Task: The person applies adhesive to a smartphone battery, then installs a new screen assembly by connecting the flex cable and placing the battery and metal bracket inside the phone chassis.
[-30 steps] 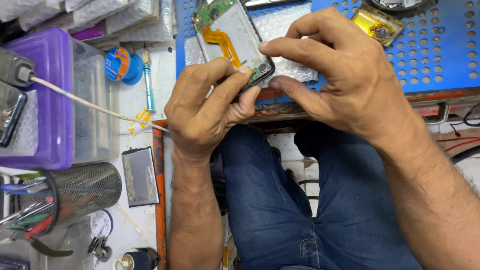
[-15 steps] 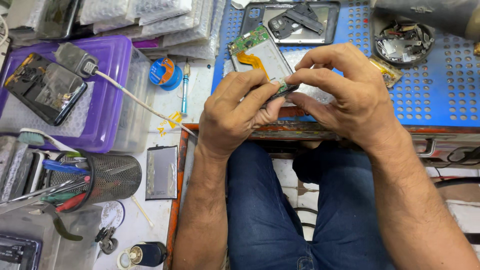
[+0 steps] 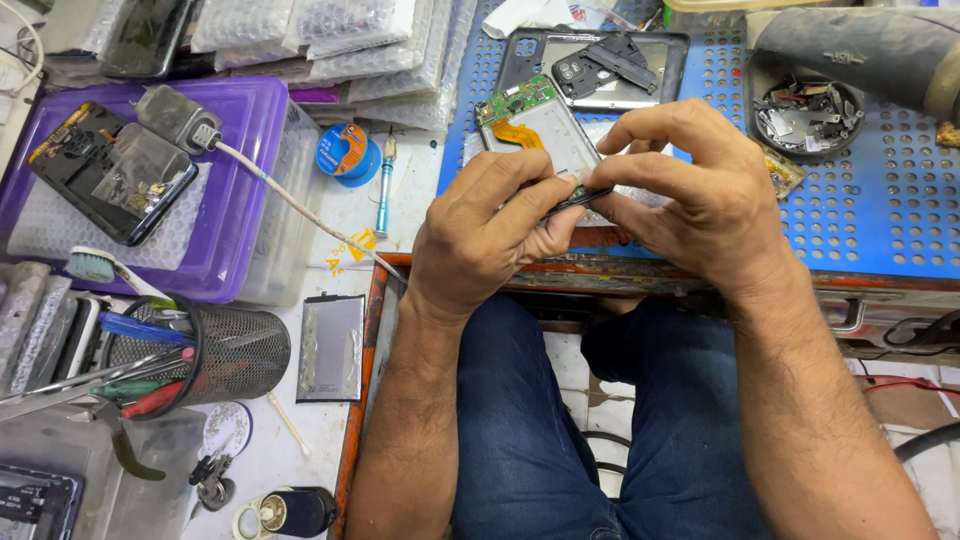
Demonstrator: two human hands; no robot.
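An opened phone (image 3: 535, 132) with a green circuit board and an orange flex cable lies tilted on the blue perforated mat (image 3: 880, 210). My left hand (image 3: 490, 228) grips its lower edge, thumb and fingers pinched on the frame. My right hand (image 3: 700, 195) holds the same lower end from the right, fingers curled over it. The phone's bottom end is hidden under both hands. Behind it lies a black phone back cover (image 3: 600, 60) with loose plastic parts in it.
A purple tray (image 3: 240, 140) at left holds another dismantled phone (image 3: 110, 170) and a charger plug (image 3: 178, 118). A mesh cup (image 3: 235, 350) with tools, a battery (image 3: 332, 347), a solder reel (image 3: 345, 152), a round parts dish (image 3: 810, 108) and bubble-wrap bags (image 3: 330, 40) surround the work.
The view has shifted, so the hands and phone sit lower and more central. Both hands keep hold of the phone's lower end, fingers slightly rearranged.
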